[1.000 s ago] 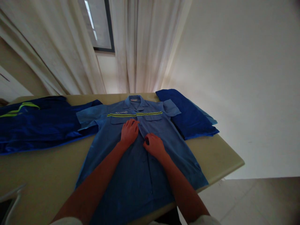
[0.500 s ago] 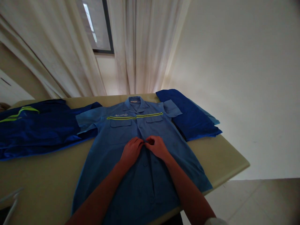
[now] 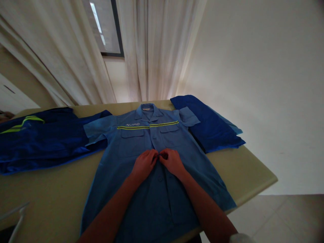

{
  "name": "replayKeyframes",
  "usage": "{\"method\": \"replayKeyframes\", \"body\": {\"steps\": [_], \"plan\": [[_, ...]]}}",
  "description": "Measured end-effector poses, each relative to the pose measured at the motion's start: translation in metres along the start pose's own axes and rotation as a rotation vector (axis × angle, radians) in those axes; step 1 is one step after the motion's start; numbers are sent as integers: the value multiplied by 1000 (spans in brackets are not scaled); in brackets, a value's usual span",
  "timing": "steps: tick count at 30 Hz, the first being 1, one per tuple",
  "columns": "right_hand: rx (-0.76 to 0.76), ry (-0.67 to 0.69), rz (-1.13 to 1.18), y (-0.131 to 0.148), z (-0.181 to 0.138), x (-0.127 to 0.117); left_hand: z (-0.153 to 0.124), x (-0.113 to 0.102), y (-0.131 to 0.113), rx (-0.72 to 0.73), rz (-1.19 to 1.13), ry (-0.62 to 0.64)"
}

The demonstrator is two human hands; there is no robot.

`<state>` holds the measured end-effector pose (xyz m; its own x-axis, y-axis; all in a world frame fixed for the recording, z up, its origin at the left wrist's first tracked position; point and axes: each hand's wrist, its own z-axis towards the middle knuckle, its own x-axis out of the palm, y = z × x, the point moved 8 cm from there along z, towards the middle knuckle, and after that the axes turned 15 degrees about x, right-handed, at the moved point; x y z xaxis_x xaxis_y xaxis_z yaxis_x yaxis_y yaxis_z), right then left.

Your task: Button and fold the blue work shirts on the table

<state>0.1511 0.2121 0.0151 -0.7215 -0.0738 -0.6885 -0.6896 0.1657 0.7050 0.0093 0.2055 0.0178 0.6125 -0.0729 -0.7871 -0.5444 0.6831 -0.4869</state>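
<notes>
A blue short-sleeved work shirt lies face up, its collar toward the far side and yellow-green stripes across the chest. My left hand pinches the front placket at mid-chest, below the pocket flaps. Right beside it, my right hand grips the other front edge, thumb and forefinger meeting the left fingertips. The button they are at is mostly hidden by the fingers. Lower down, a button shows on one edge, and the two fronts lie slightly apart there.
Under the shirt is a yellowish table. Dark blue garments with a bright stripe lie at left, and a folded dark blue garment at right. A white bar-like object is at the lower left. Curtains hang behind.
The view has shifted slightly, so everything sits a little further right. Both hands stay at the same spot on the placket, with their fingers moved only slightly.
</notes>
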Motion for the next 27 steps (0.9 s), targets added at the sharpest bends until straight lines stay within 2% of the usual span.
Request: {"method": "replayKeyframes", "body": {"steps": [3,5,11,18,27], "plan": [[-6,-16,4,1,-2,0,1,-2,-10,137,109,24],[-17,-19,17,1,-2,-2,1,-3,-13,168,142,10],[-103,35,89,7,-1,-5,0,-4,-9,92,132,-76],[-114,100,152,0,4,1,-1,0,-8,99,107,-50],[-107,74,24,2,4,0,1,0,-6,62,87,-24]]}}
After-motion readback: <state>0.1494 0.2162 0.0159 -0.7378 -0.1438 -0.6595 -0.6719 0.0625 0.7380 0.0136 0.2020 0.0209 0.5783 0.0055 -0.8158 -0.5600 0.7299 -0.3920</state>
